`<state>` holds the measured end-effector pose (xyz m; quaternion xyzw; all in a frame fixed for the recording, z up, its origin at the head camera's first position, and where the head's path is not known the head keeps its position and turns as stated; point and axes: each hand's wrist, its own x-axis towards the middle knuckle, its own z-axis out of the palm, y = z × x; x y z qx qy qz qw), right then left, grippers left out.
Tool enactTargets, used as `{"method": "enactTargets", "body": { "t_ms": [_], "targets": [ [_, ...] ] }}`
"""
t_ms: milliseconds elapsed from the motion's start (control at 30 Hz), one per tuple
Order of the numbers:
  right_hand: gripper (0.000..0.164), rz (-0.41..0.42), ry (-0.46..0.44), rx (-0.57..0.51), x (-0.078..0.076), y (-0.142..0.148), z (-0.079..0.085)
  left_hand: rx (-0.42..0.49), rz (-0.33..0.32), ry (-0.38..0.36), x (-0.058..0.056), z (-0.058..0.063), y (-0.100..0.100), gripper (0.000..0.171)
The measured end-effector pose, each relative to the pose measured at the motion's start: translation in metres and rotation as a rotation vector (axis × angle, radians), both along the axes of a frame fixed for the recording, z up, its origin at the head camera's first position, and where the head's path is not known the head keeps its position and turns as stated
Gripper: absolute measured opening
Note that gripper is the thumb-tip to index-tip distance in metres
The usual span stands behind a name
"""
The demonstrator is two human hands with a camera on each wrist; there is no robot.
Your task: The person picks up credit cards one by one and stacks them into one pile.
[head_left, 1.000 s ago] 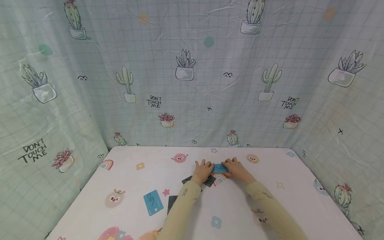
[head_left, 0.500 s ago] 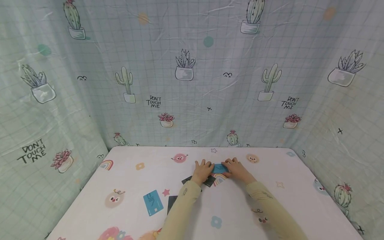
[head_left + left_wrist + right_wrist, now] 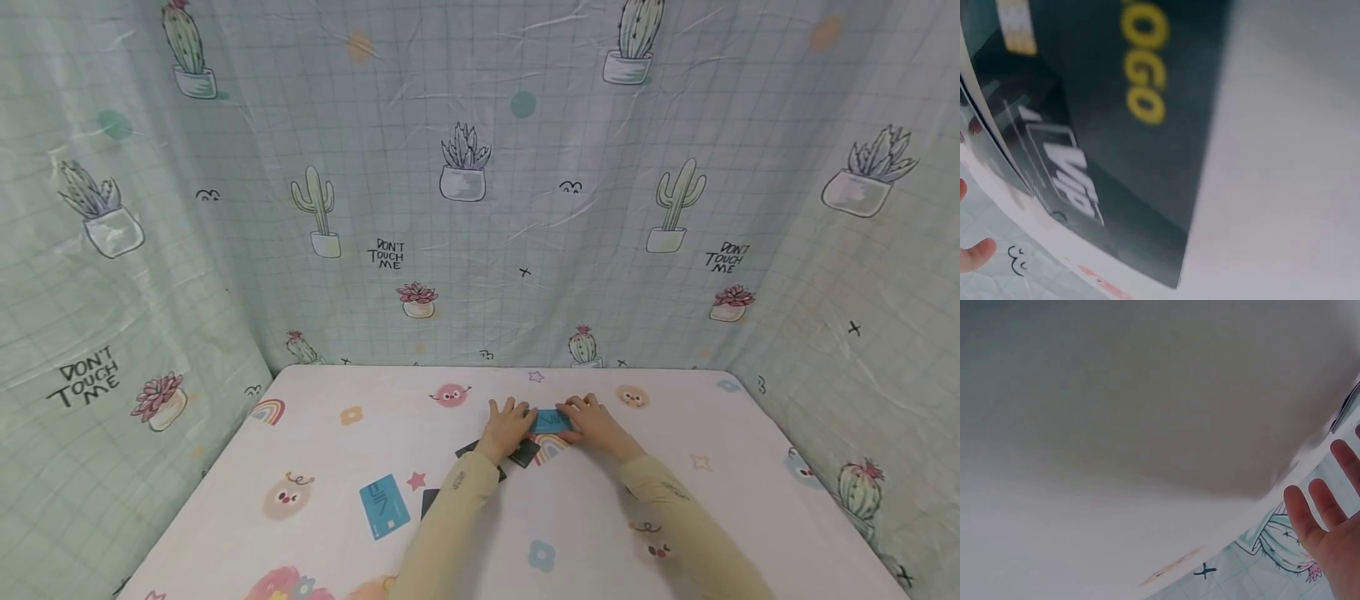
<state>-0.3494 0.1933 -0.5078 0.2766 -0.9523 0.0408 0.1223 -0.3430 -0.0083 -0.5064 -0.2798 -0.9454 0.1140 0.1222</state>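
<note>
A blue VIP card (image 3: 552, 422) lies near the back of the table between my hands. My left hand (image 3: 507, 429) grips its left end with bent fingers, and my right hand (image 3: 597, 425) holds its right end. In the right wrist view a thin layered edge (image 3: 1345, 409) shows beside my right fingers, like stacked cards. Black cards (image 3: 525, 452) lie beneath and beside my left wrist, partly covered. The left wrist view shows one black card (image 3: 1141, 169) close up, with yellow and white lettering.
Another blue VIP card (image 3: 385, 507) lies apart at the left front. A further black card (image 3: 429, 502) is partly hidden by my left sleeve. The white patterned table (image 3: 600, 542) meets a cactus-print curtain (image 3: 525, 308) at its back and sides.
Both hands stay around the blue card in nearly the same place. My right fingers shift very slightly on its end; the other cards lie as before.
</note>
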Motion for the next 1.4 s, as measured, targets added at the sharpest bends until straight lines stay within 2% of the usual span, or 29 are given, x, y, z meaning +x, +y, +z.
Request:
{"method": "enactTargets", "body": {
  "t_ms": [100, 267, 600, 767, 867, 1033, 1167, 1400],
  "targets": [
    [0.054, -0.010, -0.006, -0.013, 0.001, 0.001, 0.001, -0.002, -0.017, 0.030, -0.002, 0.000, -0.002, 0.042],
    [0.053, -0.024, 0.003, -0.017, 0.002, 0.003, 0.003, 0.010, -0.050, 0.057, 0.000, 0.007, -0.006, 0.044],
    [0.051, -0.001, 0.096, -0.032, 0.011, 0.001, 0.007, -0.024, -0.139, 0.146, 0.005, 0.019, -0.014, 0.044],
    [0.051, 0.021, 0.150, -0.054, 0.018, -0.003, 0.008, -0.010, -0.194, 0.223, 0.008, 0.021, -0.021, 0.042],
    [0.049, 0.023, 0.180, -0.068, 0.022, -0.005, 0.007, 0.006, -0.225, 0.238, 0.010, 0.023, -0.027, 0.040],
    [0.045, -0.005, 0.164, -0.078, 0.028, -0.012, 0.007, 0.017, -0.248, 0.229, 0.013, 0.025, -0.037, 0.038],
    [0.040, 0.001, 0.130, -0.099, 0.034, -0.019, 0.007, 0.020, -0.255, 0.205, 0.011, 0.024, -0.046, 0.035],
    [0.035, -0.014, 0.081, -0.095, 0.043, -0.034, 0.008, -0.001, -0.244, 0.094, 0.003, 0.016, -0.060, 0.036]
  ]
}}
